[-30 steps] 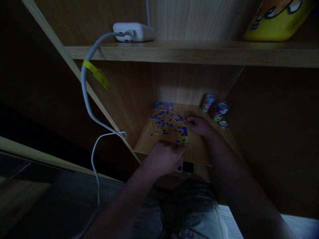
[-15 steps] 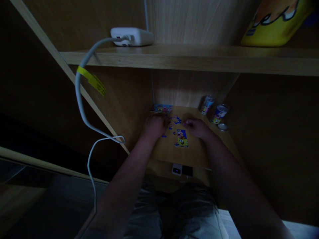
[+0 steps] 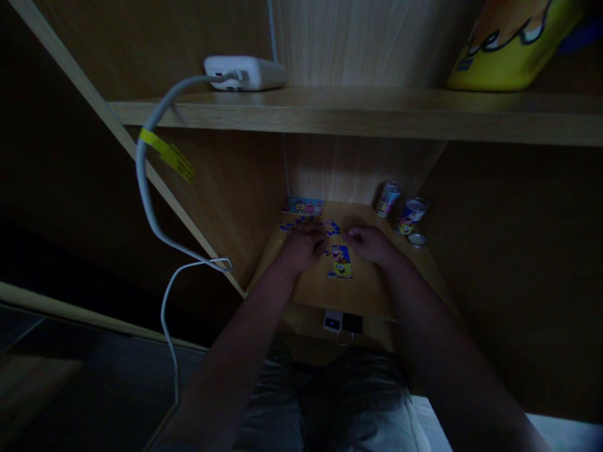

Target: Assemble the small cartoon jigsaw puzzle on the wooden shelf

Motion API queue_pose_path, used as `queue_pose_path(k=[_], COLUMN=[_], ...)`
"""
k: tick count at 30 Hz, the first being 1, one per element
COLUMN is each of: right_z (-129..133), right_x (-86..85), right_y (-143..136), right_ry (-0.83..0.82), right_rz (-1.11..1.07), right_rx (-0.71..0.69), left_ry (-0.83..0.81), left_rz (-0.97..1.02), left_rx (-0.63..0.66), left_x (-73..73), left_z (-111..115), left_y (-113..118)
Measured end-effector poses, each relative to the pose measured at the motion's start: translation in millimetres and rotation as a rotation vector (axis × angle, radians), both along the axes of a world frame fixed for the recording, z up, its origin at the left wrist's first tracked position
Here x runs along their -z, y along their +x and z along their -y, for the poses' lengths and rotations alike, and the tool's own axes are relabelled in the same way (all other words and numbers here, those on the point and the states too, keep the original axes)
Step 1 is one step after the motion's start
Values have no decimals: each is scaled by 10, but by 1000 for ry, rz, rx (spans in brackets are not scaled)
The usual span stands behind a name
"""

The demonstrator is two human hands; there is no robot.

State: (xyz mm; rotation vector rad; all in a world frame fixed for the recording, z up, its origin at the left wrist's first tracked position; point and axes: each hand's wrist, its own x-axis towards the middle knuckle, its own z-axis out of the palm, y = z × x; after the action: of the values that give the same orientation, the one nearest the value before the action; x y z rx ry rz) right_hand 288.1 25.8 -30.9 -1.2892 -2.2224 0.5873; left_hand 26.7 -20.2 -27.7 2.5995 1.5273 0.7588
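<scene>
A partly joined jigsaw puzzle (image 3: pixel 341 261) with a yellow cartoon figure lies on the wooden shelf board, between and below my hands. My left hand (image 3: pixel 305 245) is over the loose puzzle pieces (image 3: pixel 292 223) left of it, fingers loosely apart and pointing down; some pieces are hidden beneath it. To the right, my right hand (image 3: pixel 370 242) has thumb and fingers pinched together; whatever is between them is too dark and small to make out. A cluster of blue pieces (image 3: pixel 332 227) lies between the two hands.
A cartoon picture strip (image 3: pixel 305 206) lies at the back left. Two printed cans (image 3: pixel 387 199) stand at the back right beside a round lid (image 3: pixel 417 240). Overhead, an upper shelf (image 3: pixel 358 116) carries a white box (image 3: pixel 247 73); its cable (image 3: pixel 144 169) hangs at the left.
My left hand has shifted slightly right and toward me, uncovering loose pieces at the back left. My right hand stays pinched in nearly the same place. The view has moved slightly.
</scene>
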Motion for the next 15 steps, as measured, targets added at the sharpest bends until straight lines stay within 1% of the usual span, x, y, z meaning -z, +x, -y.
queue_pose_path(k=[5,7,9,12,13,15], right_z=[-18,-29,-43,-69,-79,-98], right_x=[39,59,80,111,123,151], right_y=[22,25,19,-11,-27,-68], right_ry=[10,7,23,109,157,257], right_rz=[1,2,0,-30,-46,-69], right_rx=[-1,-2,-4,-22,-31,-55], left_ry=[-13,-29,-41,-57,-66,-84], left_rz=[36,54,47,16,7,-5], left_rx=[-45,-100,-181,-272,-273,-235], left_x=[37,48,54,59,62,71], left_z=[-36,-80,-128,-175,-180,-173], left_y=[-46,-106,-171,-224,-223,-195])
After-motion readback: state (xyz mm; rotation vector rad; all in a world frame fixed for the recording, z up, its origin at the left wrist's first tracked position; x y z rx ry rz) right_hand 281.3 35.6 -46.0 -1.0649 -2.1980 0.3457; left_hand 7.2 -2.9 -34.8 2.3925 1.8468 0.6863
